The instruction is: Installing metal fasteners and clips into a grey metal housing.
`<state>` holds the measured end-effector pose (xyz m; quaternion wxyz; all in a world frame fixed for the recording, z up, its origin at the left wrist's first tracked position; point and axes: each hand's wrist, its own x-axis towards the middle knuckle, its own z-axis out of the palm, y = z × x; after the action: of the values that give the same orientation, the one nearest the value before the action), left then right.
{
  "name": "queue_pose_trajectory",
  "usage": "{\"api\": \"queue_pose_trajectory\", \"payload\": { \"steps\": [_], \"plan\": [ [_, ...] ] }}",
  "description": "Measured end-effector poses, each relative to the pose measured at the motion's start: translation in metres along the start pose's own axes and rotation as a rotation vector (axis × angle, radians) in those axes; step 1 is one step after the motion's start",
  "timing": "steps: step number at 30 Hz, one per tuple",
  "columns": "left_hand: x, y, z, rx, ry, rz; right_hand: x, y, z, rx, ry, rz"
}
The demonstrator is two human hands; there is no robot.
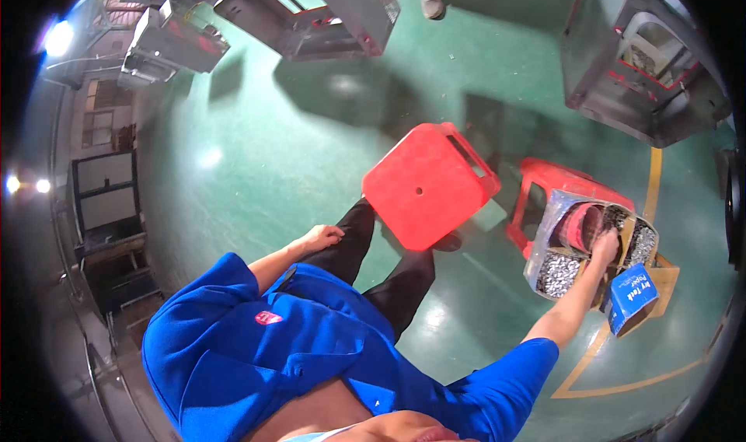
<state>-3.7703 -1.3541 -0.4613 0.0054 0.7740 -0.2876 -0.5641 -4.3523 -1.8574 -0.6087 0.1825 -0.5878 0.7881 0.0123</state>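
Observation:
My right hand (604, 248) reaches into a divided box (557, 210) of small metal parts. Its fingers bend down together among the parts; what they grip is hidden. Beside it a red round tub (581, 226) lies tilted in the box. Loose silvery pieces (558, 276) fill the near-left compartment, and more small parts (642, 244) lie in the right one. My left hand (322, 237) rests on my left thigh, its fingers curled in, with nothing seen in them. A red plastic stool (429, 187) stands in front of my legs.
Another red stool (544, 179) stands under the box. A blue carton (632, 293) leans at the box's near right side. Large grey metal housings (299, 34) stand ahead and at the far right (594, 76). Another person's shoe (432, 3) shows at the top.

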Motion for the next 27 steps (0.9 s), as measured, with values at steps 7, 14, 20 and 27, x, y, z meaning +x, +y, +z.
{"api": "queue_pose_trajectory", "payload": {
  "steps": [7,14,20,27],
  "plan": [
    [0.006,-0.005,0.003,-0.122,0.011,0.035,-0.004,0.000,-0.046,-0.252,0.089,-0.219],
    [0.003,0.030,0.016,-0.222,-0.034,0.194,-0.068,-0.054,-0.079,1.091,-0.157,0.166],
    [-0.009,0.125,-0.005,-0.971,-0.384,0.403,-0.268,-0.243,-0.117,1.145,-0.618,-0.151],
    [-0.089,0.157,-0.112,-1.911,-0.639,0.489,-0.503,-0.453,-0.101,0.758,-0.307,-1.300]
  ]
}}
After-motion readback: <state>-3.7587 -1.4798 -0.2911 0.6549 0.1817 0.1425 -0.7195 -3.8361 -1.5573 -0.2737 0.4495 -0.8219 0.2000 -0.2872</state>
